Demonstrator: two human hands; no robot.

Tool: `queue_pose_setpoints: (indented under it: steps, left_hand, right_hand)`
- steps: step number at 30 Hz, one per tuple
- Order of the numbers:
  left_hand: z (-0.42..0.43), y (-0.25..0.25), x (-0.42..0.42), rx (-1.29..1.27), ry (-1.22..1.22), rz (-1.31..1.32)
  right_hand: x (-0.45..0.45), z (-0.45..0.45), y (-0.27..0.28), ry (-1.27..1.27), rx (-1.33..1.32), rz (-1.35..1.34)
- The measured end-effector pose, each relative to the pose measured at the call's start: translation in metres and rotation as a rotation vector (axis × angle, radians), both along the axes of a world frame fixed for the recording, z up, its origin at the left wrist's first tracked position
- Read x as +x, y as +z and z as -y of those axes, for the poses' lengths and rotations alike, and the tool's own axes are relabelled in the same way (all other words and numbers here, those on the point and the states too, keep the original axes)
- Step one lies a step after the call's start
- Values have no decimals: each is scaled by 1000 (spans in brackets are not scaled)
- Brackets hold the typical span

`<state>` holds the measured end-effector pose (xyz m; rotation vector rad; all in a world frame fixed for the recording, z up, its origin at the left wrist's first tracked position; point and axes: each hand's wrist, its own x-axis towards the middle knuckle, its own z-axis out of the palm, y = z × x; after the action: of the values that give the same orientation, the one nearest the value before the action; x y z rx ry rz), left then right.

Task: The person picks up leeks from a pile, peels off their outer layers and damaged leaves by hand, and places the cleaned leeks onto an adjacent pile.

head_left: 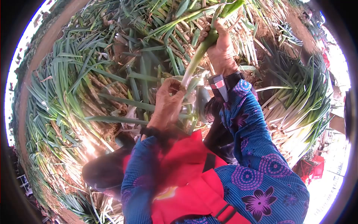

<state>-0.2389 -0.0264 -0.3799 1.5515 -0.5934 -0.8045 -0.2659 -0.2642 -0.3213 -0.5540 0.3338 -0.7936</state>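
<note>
A thick green onion [196, 61] slants across the space in front of me, its pale lower end toward me and its green top pointing away. My right hand [222, 48] is wrapped round the upper stalk, below the leaves. At the white end, my left hand [169, 102] is closed, with thumb and fingertips pinching against the stalk; whether they grip the stalk or a loose outer layer is hard to see. A loose leaf [192, 86] hangs beside the white end. Long green leaves lie beneath and beside my left hand.
Heaps of untrimmed green onions [71, 82] lie to the left and across the far side. Cleaned white-stemmed green onions [294, 108] form a pile at the right. My knee [104, 170] is bent at lower left. A red crate [317, 168] stands at far right.
</note>
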Motion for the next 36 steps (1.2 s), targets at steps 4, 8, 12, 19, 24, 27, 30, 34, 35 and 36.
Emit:
queue_pose_setpoints:
  steps: [4,8,12,19,24,27,30,34,35,36]
  left_hand:
    - [-2,-2,1,-50,-68,-117]
    - [-2,-4,-2,-67,-63,-166]
    - [1,-6,-7,-33,-29,-51]
    - [-16,-1,-12,-181,78,106]
    - [-70,32,8,-338,324,-339]
    - [-136,12,40,-301,580,-284]
    - [-222,-55,93,-200,707,-132]
    - [-255,-32,112,-29,879,-203]
    - [-241,-12,107,118,745,-149]
    - [-221,-14,105,134,623,116]
  right_hand:
    - [-2,2,-1,103,-22,58]
    - [-1,2,-4,74,9,52]
    - [-1,1,-3,52,8,18]
    - [-2,12,-11,-162,-27,-209]
    - [-18,26,-22,-248,-23,-154]
    - [-33,45,-39,-229,-34,-56]
    - [-38,30,-27,-312,-32,-159]
    - [-40,34,-19,-284,72,-152]
    - [-30,30,-14,-287,151,-97]
    - [-22,22,-12,-242,217,-16]
